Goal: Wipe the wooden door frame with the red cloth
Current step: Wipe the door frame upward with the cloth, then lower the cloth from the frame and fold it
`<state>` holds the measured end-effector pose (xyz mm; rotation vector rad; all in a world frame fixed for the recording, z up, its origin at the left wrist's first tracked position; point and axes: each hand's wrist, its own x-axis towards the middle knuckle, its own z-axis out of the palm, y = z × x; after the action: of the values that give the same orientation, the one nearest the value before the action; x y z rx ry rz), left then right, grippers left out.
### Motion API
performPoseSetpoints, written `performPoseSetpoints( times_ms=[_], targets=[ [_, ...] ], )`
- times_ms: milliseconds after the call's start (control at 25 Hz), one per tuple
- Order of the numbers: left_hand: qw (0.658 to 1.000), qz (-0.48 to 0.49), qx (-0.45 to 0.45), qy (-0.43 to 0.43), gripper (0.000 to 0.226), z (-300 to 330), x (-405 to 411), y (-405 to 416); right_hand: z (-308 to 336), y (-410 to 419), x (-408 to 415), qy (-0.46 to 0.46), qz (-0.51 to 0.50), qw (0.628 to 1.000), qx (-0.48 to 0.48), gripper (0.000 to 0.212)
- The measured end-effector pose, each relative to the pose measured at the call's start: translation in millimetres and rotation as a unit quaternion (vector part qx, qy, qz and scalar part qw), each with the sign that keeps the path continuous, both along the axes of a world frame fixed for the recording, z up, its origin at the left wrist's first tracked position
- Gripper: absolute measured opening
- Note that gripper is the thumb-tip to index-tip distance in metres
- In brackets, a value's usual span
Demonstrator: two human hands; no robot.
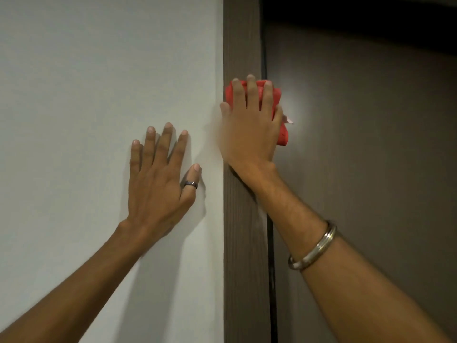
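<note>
A dark brown wooden door frame [243,45] runs straight up the middle of the view. My right hand [249,127] presses a bunched red cloth [282,134] flat against the frame at mid height; the cloth shows above my fingertips and to the right of my palm. A small pale tag sticks out of the cloth on its right side. My left hand [160,174] lies flat on the white wall just left of the frame, fingers spread, with a dark ring on the thumb. It holds nothing.
The white wall [99,70] fills the left half. Right of the frame is a dark brown door [371,144], with a thin black gap between them. A metal bangle [314,246] circles my right forearm.
</note>
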<state>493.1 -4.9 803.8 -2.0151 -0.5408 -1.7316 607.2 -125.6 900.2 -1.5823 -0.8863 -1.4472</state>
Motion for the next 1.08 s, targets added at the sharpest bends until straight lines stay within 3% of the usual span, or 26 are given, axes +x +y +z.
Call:
performPoseSetpoints(
  times_ms=[200, 400, 560, 680, 720, 800, 840, 920, 1000, 1080],
  targets=[
    [0.998, 0.005, -0.053, 0.016, 0.073, -115, -10, -8, -107, -7, -9, 0.012, -0.02, 0.999, -0.038, 0.064],
    [0.995, 0.023, -0.068, 0.063, 0.074, -201, -15, -17, -214, -26, -21, 0.039, -0.033, 0.988, -0.145, 0.075],
    [0.986, 0.012, -0.131, 0.1, 0.074, -250, -24, -45, -291, -57, -31, 0.094, 0.049, 0.96, -0.258, 0.085],
    [0.959, -0.105, -0.25, 0.079, 0.067, -295, -26, -88, -359, -87, -36, 0.171, 0.134, 0.917, -0.336, 0.085],
    [0.93, -0.165, -0.323, 0.058, 0.064, -316, -28, -109, -384, -99, -42, 0.228, 0.194, 0.897, -0.324, 0.082],
    [0.821, -0.259, -0.508, 0.029, 0.063, -362, -39, -153, -432, -121, -67, 0.419, 0.329, 0.819, -0.214, 0.075],
    [0.748, -0.274, -0.603, 0.035, 0.063, -383, -47, -173, -456, -128, -83, 0.537, 0.383, 0.742, -0.122, 0.069],
    [0.594, -0.262, -0.76, 0.046, 0.055, -420, -67, -201, -510, -137, -117, 0.718, 0.433, 0.54, 0.067, 0.045],
    [0.468, -0.226, -0.854, -0.021, 0.043, -452, -94, -202, -556, -142, -146, 0.799, 0.431, 0.378, 0.182, 0.03],
    [0.354, -0.181, -0.913, -0.09, 0.044, -479, -128, -194, -593, -146, -171, 0.836, 0.435, 0.25, 0.221, 0.03]
  ],
)
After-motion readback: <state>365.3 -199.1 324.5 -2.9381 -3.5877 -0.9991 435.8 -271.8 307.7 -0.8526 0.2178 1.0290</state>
